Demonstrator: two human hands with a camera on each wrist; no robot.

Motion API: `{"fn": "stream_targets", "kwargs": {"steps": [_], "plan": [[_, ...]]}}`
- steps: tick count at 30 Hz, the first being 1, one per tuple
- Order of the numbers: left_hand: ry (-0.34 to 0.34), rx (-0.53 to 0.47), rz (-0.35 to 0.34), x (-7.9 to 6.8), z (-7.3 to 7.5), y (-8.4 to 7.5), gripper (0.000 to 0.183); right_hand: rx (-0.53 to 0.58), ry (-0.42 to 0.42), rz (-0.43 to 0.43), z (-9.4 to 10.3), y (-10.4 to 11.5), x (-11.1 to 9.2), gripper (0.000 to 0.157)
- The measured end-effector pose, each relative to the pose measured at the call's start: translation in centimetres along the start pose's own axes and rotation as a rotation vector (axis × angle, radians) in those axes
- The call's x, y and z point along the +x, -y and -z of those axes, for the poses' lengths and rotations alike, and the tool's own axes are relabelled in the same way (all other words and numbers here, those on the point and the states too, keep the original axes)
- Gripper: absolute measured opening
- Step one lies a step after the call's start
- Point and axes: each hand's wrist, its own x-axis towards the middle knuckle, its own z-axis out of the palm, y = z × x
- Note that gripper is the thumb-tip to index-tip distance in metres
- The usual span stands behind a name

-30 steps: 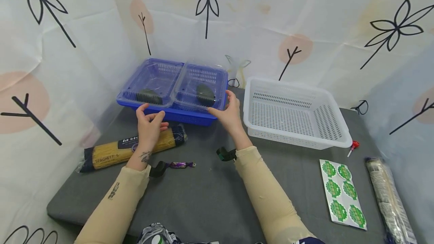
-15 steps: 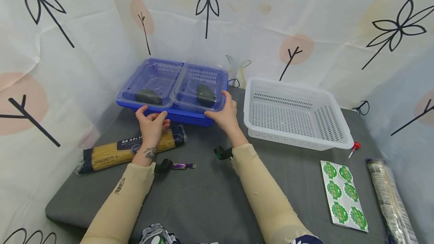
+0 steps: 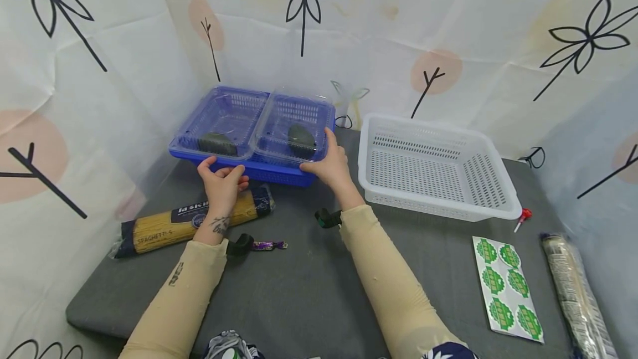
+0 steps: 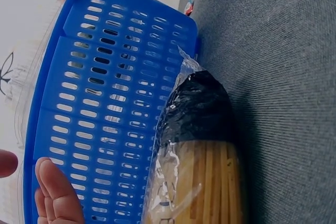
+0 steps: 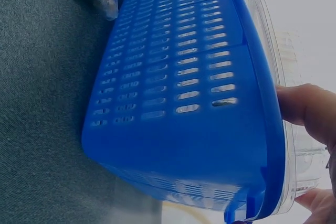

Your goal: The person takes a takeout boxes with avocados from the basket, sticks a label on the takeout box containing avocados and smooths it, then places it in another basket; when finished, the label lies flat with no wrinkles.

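A blue plastic basket (image 3: 269, 172) stands at the back left with two clear plastic containers side by side in its top. A dark green oval thing (image 3: 217, 143) lies in the left container (image 3: 226, 109), and a similar dark one (image 3: 301, 141) in the right container (image 3: 294, 105). My left hand (image 3: 221, 190) is at the basket's front rim, fingers loosely bent; whether they touch the rim I cannot tell. At the front right corner, my right hand (image 3: 333, 168) spans the right container's edge between thumb (image 5: 299, 106) and fingers, holding it there.
A spaghetti packet (image 3: 164, 231) lies before the basket, a purple-wrapped candy (image 3: 267, 245) nearby. To the right stand a white basket (image 3: 428, 208), a small red-handled tool (image 3: 523, 216), a sheet of green stickers (image 3: 505, 287) and a long wrapped packet (image 3: 578, 292).
My right hand has shifted slightly left along the corner. My left hand has moved slightly down and right near the rim. Basket and containers hardly differ.
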Motion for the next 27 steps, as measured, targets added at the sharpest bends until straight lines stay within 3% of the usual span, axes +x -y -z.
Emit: {"fn": "stream_targets", "kwargs": {"steps": [11,24,27], "plan": [[0.000,-0.013,0.007,0.35,0.12,0.29,0.073,-0.130,-0.037,0.055,0.23,0.36,-0.25,0.081],[-0.030,-0.013,-0.002,0.36,0.03,0.45,0.072,-0.153,-0.053,0.078,0.58,0.73,-0.51,0.076],[-0.040,-0.005,0.003,0.40,0.03,0.53,0.072,-0.117,-0.044,0.083,0.72,0.89,-0.51,0.076]]}}
